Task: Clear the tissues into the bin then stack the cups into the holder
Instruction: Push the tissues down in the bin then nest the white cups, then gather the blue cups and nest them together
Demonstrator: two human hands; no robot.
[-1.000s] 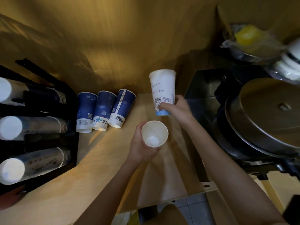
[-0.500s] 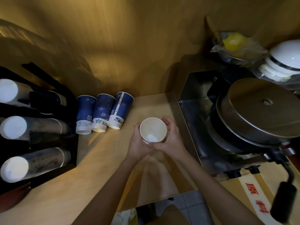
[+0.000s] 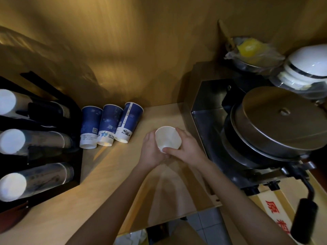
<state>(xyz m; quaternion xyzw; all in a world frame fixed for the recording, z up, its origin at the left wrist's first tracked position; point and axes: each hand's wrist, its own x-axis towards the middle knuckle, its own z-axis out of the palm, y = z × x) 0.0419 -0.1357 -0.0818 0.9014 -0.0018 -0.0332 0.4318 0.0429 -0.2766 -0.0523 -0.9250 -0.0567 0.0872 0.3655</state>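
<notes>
Both hands hold a stack of white paper cups [image 3: 167,138] over the wooden counter [image 3: 109,167], its open mouth facing me. My left hand [image 3: 150,151] wraps its left side; my right hand [image 3: 185,149] grips the right side, thumb across the front rim. Three dark blue paper cups [image 3: 109,128] stand side by side near the back wall, left of my hands. A black cup holder [image 3: 53,121] at the left edge carries three rows of stacked cups [image 3: 35,140] with white bottoms toward me. No tissues are visible on the counter.
A steel machine with a round lid [image 3: 279,121] fills the right side, its black handle [image 3: 304,218] sticking out toward me. Behind it sit a bagged bowl with something yellow [image 3: 251,50] and white bowls [image 3: 309,66]. Something white shows below the counter edge [image 3: 131,237].
My right hand brought the tall white cup down into the cup held by my left hand; both hands now clasp the nested cups. The view shifted slightly.
</notes>
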